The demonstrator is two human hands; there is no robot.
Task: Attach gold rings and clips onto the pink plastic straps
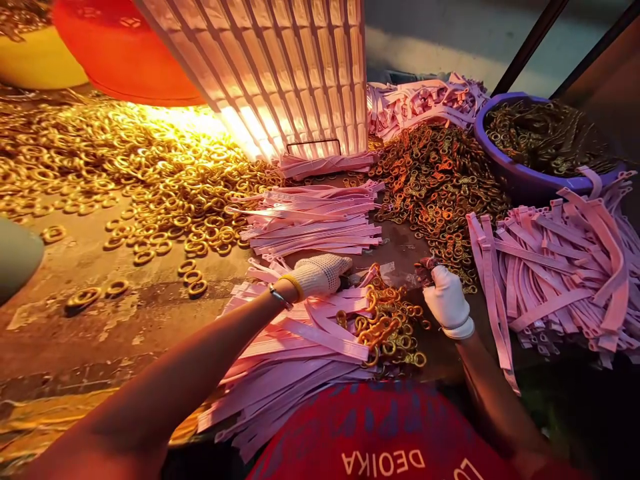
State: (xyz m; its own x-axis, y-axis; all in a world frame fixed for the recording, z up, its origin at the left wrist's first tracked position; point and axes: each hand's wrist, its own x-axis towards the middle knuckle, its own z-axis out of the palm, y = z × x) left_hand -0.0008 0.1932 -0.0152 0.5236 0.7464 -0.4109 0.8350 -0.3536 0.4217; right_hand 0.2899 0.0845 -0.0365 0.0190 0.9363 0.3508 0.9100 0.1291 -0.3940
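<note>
My left hand [320, 275], in a white dotted glove with a yellow cuff, is closed above a pile of pink straps [295, 333]. Whatever its curled fingers hold, if anything, is hidden. My right hand [447, 300], also in a white glove, is closed near the brass snap hooks; what lies at its dark fingertips is too unclear to name. Between my hands and nearer my body, brass rings and hooks [387, 327] cluster at the strap ends. A stack of flat pink straps [315, 220] lies just beyond my left hand.
Brass rings [165, 180] spread across the left of the table. A heap of snap hooks [445, 180] lies ahead. Loose pink straps [575, 267] are piled at right, below a purple basin [493, 157]. A ribbed translucent panel [300, 73] and an orange basin [130, 53] stand behind.
</note>
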